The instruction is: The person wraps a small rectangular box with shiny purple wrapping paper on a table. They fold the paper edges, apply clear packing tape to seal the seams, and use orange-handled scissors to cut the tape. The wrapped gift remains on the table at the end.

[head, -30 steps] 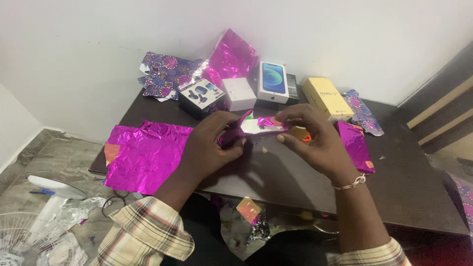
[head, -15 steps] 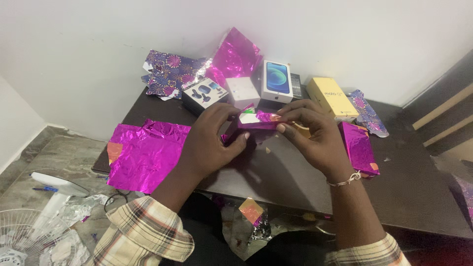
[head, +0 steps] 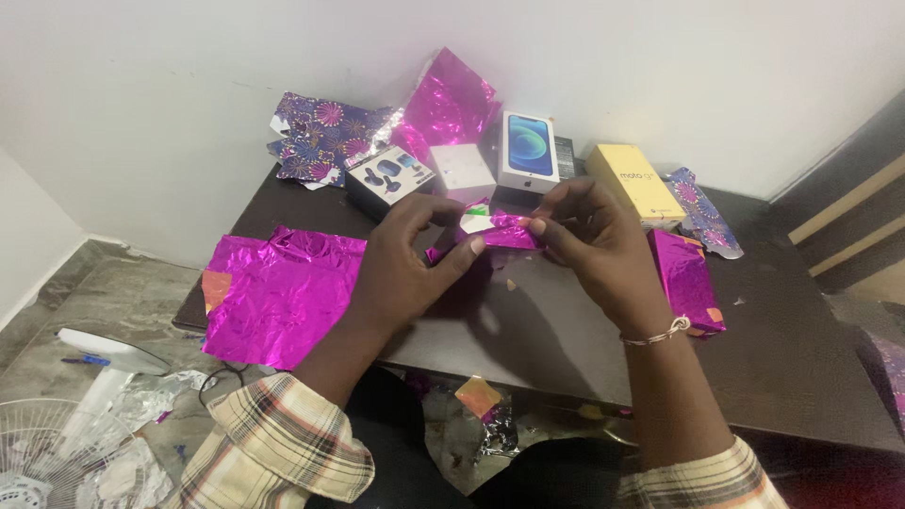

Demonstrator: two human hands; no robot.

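Magenta foil's going round a small box, held by both hands just in front of the white phone box on the dark table. Left hand grips 1 end while right hand fingers pinch the flap. I'd pull the foil snug and crease the fold flat before letting go, it looks like it springs back.

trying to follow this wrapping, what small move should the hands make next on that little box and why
Probably press the loose magenta foil flap flat against the small box. Both the left hand and the right hand pinch the box above the dark table, and a patch of white box end shows uncovered between the fingers.
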